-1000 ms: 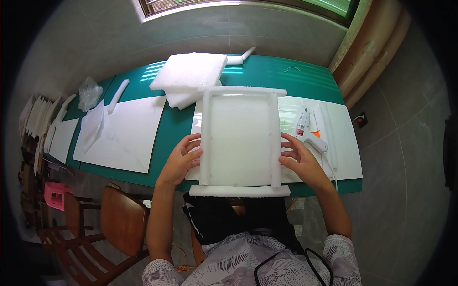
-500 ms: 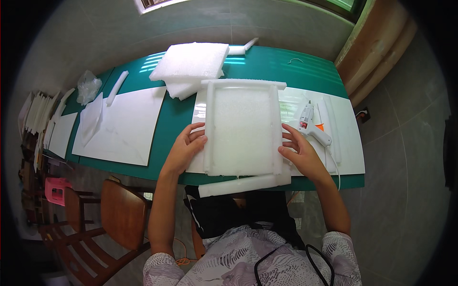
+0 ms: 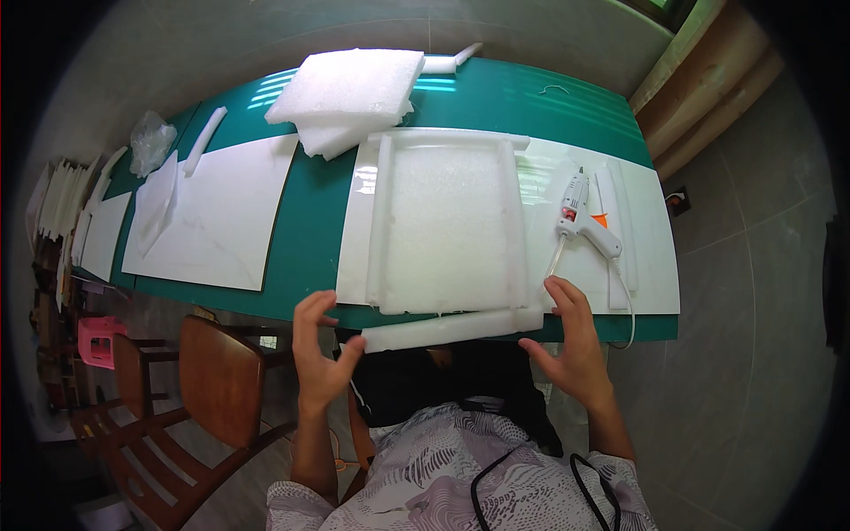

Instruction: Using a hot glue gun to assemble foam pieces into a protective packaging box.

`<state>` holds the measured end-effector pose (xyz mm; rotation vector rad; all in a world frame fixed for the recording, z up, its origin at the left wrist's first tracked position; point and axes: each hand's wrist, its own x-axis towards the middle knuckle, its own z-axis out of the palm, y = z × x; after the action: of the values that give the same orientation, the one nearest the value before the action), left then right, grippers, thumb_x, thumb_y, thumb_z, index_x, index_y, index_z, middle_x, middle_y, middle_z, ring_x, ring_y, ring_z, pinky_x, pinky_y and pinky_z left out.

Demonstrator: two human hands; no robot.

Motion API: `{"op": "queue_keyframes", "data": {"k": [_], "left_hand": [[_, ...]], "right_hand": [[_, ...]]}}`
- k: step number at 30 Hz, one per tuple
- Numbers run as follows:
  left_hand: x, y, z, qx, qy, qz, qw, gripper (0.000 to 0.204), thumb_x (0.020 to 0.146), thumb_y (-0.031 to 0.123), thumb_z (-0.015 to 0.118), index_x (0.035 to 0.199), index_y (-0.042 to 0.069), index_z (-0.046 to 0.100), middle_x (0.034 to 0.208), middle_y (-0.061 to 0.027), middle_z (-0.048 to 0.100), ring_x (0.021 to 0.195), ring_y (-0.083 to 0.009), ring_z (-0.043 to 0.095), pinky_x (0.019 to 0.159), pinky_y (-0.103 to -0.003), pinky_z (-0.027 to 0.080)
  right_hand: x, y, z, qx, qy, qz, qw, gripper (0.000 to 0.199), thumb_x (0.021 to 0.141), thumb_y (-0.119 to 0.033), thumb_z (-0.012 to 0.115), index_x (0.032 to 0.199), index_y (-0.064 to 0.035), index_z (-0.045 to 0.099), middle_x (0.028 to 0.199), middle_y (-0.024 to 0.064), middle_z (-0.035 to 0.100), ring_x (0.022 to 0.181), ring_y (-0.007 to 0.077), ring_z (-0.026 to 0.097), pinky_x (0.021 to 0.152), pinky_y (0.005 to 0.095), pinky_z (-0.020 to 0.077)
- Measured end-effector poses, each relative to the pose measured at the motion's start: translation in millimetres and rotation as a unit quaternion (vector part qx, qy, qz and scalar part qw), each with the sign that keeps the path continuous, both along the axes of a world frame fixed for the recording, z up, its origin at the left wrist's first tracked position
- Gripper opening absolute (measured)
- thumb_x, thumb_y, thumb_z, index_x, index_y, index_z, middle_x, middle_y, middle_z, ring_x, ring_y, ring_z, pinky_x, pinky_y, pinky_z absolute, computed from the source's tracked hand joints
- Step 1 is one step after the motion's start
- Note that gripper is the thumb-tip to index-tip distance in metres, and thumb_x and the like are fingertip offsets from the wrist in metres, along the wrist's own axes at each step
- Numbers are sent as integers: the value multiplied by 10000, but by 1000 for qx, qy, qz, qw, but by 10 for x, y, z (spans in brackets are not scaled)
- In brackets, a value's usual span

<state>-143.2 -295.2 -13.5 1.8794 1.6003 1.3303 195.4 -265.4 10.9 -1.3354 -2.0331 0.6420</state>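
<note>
- At the near edge of the foam panel (image 3: pixel 447 226), a loose foam strip (image 3: pixel 452 327) tilts off-square; left hand (image 3: pixel 320 358) and right hand (image 3: pixel 571 350) hover beside its ends, fingers spread, gripping nothing.
- Best squared flush against the panel's edge, pressed evenly from both ends.

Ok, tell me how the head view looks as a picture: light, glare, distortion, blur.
Head view: daylight falls in bright stripes on the far end of the green table; glare shines off the white sheet beside the foam frame; the fisheye bows the table edges, with black corners; left hand and right hand look sharp, the chair slightly soft.
</note>
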Motion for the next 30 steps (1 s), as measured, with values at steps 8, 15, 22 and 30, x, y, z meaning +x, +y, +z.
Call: {"op": "queue_keyframes", "data": {"k": [8, 15, 22, 30], "left_hand": [[151, -147, -289, -6, 156, -3, 988, 746, 653, -1, 831, 1308, 61, 478, 1186, -148, 529, 1074, -295, 545, 890, -380, 481], [102, -88, -224, 29, 90, -14, 995, 606, 714, 9, 800, 1250, 27, 519, 1114, -167, 568, 952, -319, 608, 783, -370, 525], [142, -32, -222, 95, 108, 8, 990, 499, 732, -3, 786, 1182, 17, 572, 1070, -150, 588, 932, -291, 615, 763, -356, 527], [193, 72, -234, 109, 106, 45, 987, 455, 749, -33, 761, 1159, 18, 569, 1125, -141, 568, 877, -220, 586, 732, -312, 509]], "right_hand": [[-27, -28, -124, 1, -2, -14, 1000, 759, 731, -17, 762, 1402, -67, 410, 1353, 164, 448, 1155, 325, 535, 976, 389, 465], [-43, -6, -121, 29, 40, -19, 999, 700, 740, 4, 756, 1366, -48, 447, 1290, 165, 499, 1015, 270, 605, 847, 359, 536], [-67, 4, -143, 35, 67, -47, 996, 615, 783, -10, 730, 1340, -41, 472, 1255, 176, 525, 1010, 286, 609, 823, 359, 545], [-103, 41, -154, 18, 74, -53, 996, 605, 764, -34, 761, 1313, -60, 506, 1249, 153, 544, 1002, 285, 618, 846, 365, 532]]}}
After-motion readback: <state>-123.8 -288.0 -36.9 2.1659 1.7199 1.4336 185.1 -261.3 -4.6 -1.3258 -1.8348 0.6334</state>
